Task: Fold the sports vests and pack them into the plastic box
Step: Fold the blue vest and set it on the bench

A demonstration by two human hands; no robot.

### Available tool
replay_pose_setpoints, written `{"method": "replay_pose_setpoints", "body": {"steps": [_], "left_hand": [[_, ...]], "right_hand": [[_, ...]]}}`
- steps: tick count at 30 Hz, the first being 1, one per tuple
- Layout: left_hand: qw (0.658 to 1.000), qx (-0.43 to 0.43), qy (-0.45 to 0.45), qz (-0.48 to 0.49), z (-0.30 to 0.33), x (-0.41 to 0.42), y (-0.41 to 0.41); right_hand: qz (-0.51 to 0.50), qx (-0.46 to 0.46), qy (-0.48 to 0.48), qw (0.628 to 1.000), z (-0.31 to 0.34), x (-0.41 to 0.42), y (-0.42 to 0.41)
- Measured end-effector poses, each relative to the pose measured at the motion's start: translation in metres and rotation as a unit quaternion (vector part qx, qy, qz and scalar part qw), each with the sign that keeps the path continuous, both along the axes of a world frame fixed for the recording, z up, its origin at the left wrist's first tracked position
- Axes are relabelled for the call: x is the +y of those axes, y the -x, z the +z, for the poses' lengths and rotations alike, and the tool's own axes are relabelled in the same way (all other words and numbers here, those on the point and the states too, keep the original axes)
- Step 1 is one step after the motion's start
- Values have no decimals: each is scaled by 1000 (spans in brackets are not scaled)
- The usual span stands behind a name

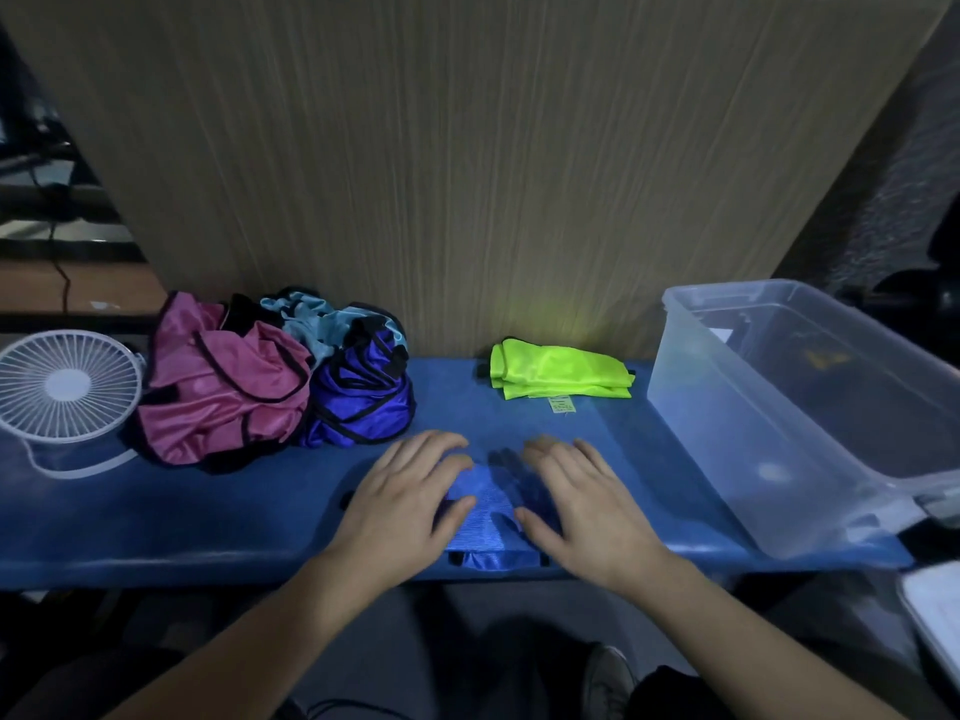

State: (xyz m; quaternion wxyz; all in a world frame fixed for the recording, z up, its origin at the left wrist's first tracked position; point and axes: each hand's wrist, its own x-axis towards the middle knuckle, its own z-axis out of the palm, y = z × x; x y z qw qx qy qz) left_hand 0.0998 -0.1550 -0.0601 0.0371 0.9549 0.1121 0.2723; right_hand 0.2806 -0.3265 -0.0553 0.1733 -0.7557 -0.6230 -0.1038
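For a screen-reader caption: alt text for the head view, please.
Both hands, left hand and right hand, press flat on a folded blue mesh vest on a blue table; a folded neon-yellow vest lies beside a clear plastic box.

Five sports vests: pink [218,387], light-blue [317,324], purple [363,392], neon-green [561,375], blue [488,506]. One plastic box [727,433], one fan [67,384], two hands.

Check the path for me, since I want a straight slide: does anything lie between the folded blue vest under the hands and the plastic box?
Nothing visible does. The blue vest lies under both hands, and bare table runs right to the plastic box. The folded yellow vest lies farther back.
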Motion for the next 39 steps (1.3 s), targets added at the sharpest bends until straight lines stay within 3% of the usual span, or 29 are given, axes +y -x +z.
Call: {"method": "replay_pose_setpoints", "body": {"steps": [6, 18, 25, 30, 39], "left_hand": [[994, 105, 1, 22, -32, 5, -5], [988, 147, 24, 30, -46, 29, 19], [996, 78, 20, 27, -37, 28, 40], [1000, 13, 19, -16, -30, 15, 48], [998, 41, 39, -1, -44, 16, 44]], "right_hand": [[5, -21, 44, 999, -32, 15, 7], [7, -18, 98, 995, -45, 12, -7], [-6, -34, 83, 996, -36, -5, -3], [32, -83, 10, 996, -24, -15, 21], [74, -97, 38, 992, -48, -14, 20]]}}
